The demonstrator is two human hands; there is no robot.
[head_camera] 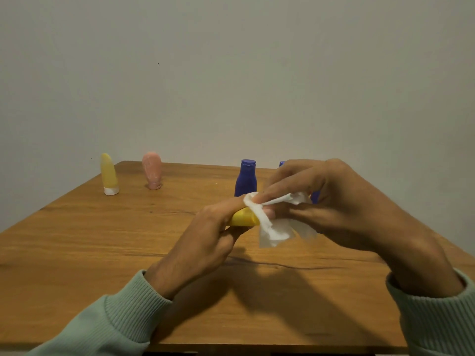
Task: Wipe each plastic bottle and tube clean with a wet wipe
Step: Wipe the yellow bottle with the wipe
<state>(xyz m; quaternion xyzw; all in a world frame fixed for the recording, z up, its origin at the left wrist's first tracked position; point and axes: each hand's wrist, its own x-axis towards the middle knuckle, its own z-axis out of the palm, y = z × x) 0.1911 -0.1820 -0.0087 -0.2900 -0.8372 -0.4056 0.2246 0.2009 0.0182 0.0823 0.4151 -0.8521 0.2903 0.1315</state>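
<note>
No brand, label or writing can be read on any container; their faces are too small and soft to make out.

The left hand point(213, 232) grips a yellow tube point(243, 218) held sideways above the table point(77, 240). Its fingers point(231, 205) are curled round the tube: the forefinger lies stretched along the top, the thumb presses from beneath, and the rest fold under. Only a short yellow stretch shows, just past the fingertips.

The right hand point(331, 201) pinches a white wet wipe point(276, 227) between bent fingers point(290, 181) and thumb. The wipe is bunched at the fingertips and wraps over the end of the yellow tube that sticks out of the left hand, touching the left forefinger's tip. A loose crumpled tail hangs below both sets of fingertips.

Just beyond the left fingertips a blue bottle point(245, 179) stands upright with its cap on top. A second blue bottle point(282, 164) is mostly hidden behind the right fingers; only a bit of cap above them and a sliver of body by the wipe show. Well off to the far side of the left fingers, a pale yellow tube point(109, 176) stands on its white cap, and a pink tube point(152, 170) stands cap down beside it, the two apart.

Both wrists come out of pale green ribbed sleeves point(128, 304).
</note>
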